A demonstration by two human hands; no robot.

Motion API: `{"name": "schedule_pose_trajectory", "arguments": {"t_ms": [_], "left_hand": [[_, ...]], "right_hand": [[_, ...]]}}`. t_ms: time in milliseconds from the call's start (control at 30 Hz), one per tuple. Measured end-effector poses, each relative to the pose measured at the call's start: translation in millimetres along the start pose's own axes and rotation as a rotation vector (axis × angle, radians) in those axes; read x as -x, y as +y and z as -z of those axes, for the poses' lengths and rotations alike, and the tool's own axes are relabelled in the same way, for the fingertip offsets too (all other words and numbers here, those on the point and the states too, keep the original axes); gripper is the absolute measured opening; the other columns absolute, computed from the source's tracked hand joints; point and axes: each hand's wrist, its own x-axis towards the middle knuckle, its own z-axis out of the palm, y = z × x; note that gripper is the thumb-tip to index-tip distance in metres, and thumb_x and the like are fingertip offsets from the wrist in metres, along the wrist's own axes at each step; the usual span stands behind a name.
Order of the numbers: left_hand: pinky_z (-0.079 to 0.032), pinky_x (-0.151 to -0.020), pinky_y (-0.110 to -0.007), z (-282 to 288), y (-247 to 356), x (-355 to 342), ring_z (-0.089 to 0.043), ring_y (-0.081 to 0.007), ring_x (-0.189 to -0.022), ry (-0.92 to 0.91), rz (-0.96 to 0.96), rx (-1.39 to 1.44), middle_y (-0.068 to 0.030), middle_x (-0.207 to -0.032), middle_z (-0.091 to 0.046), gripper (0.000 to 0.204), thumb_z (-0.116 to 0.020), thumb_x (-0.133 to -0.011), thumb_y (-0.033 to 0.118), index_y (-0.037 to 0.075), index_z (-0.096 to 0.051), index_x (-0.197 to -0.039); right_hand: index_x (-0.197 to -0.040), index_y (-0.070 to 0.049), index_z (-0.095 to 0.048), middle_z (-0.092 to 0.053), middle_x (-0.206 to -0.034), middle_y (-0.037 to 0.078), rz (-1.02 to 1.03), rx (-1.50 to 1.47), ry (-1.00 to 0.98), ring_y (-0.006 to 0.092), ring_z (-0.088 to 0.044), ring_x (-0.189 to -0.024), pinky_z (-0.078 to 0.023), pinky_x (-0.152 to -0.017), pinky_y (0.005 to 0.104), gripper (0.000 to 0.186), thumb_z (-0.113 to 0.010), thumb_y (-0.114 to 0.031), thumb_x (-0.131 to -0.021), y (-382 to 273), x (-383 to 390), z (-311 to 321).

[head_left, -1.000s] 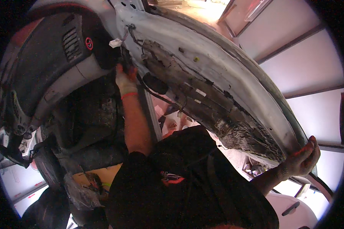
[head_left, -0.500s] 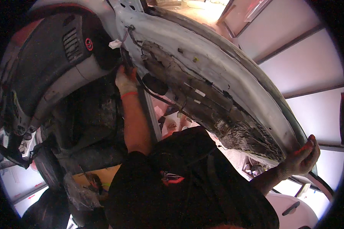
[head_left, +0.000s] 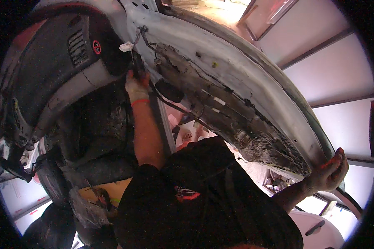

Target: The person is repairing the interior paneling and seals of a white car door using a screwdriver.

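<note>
A silver-grey car door [head_left: 274, 93] stands wide open across the view, its inner side stripped to dark, worn sheeting and wiring. At the hinge end my left hand [head_left: 136, 88] is closed beside the door opening, its fingers around something dark that I cannot make out. A white connector [head_left: 126, 47] on thin wires hangs just above that hand. From near the fingers a black cable [head_left: 170, 103] runs along the door's lower edge. My right hand [head_left: 329, 171] is curled over the door's far end at the right; part of its grip is hidden.
To the left are the dark dashboard [head_left: 50, 62] with a round air vent [head_left: 96, 47], and a black seat [head_left: 106, 168]. Clear plastic wrap [head_left: 85, 209] and a yellow-orange panel [head_left: 122, 190] lie at lower left. White panelled walls [head_left: 340, 79] stand beyond the door.
The door and its wiring have shifted very slightly in the picture. Both hands keep their places and grips.
</note>
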Motion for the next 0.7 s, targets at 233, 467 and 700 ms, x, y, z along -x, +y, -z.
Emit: {"name": "schedule_pose_trajectory", "arguments": {"t_ms": [233,467,700], "left_hand": [[-0.057,-0.065,-0.039,-12.6,7.3,17.7,-0.064,-0.0215,-0.077,0.098,0.040,-0.034,-0.0026,-0.096,-0.067,0.025,-0.055,-0.103,0.033,0.017,-0.066,-0.119],[-0.060,-0.069,-0.039,8.3,12.3,-0.2,-0.065,-0.0215,-0.085,0.179,0.039,-0.185,-0.0041,-0.100,-0.067,0.026,-0.056,-0.103,0.034,0.016,-0.066,-0.119],[-0.060,-0.069,-0.042,9.1,11.6,-11.7,-0.064,-0.0235,-0.082,0.092,0.023,-0.116,-0.0068,-0.102,-0.066,0.025,-0.055,-0.103,0.029,0.013,-0.066,-0.120]], "right_hand": [[-0.112,0.005,-0.069,-0.073,-0.109,0.018,0.030,-0.022,-0.009,0.0256,-0.070,-0.103,-0.057,-0.097,0.0390,0.019,-0.056,-0.006,-0.104,6.1,0.2,3.5],[-0.111,0.006,-0.069,-0.073,-0.108,0.019,0.036,-0.035,-0.007,0.0252,-0.070,-0.102,-0.057,-0.096,0.0383,0.019,-0.057,-0.006,-0.104,7.5,-2.2,1.3],[-0.110,0.007,-0.070,-0.074,-0.107,0.019,-0.010,-0.026,0.019,0.0250,-0.071,-0.100,-0.057,-0.095,0.0371,0.017,-0.059,-0.005,-0.103,-2.4,-2.6,-1.3]]}}
